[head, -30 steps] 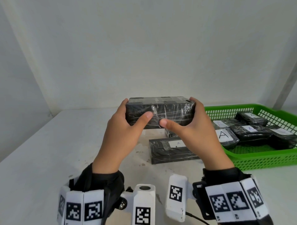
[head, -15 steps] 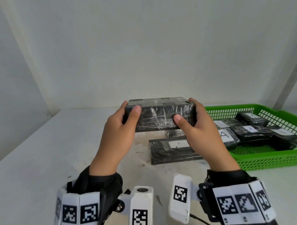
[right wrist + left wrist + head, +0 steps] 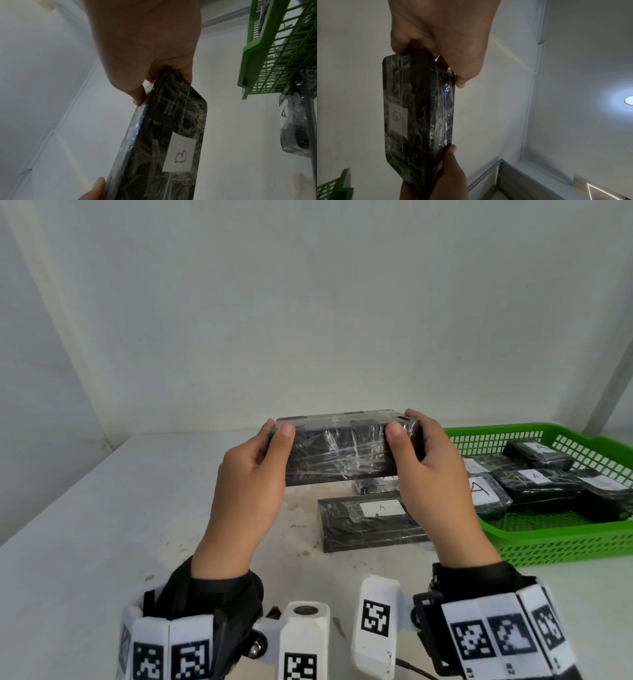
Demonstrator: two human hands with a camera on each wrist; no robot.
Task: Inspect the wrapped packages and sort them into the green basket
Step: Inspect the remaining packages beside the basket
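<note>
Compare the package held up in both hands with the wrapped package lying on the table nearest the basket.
The held package is gripped at its ends by the left hand and right hand, raised on edge; the table package lies flat, untouched. The held one's label reads B in the wrist views and faces away from the head camera; the table one's reads A, facing up. Both are dark, film-wrapped, with white labels.

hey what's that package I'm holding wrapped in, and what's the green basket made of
Held package: a dark block under what looks like clear plastic film, glossy, with wrinkles and glints of light; its white label, marked B, looks like matte paper. What is inside cannot be told.
Green basket: apparently moulded plastic, one even colour, with stiff lattice walls.
</note>
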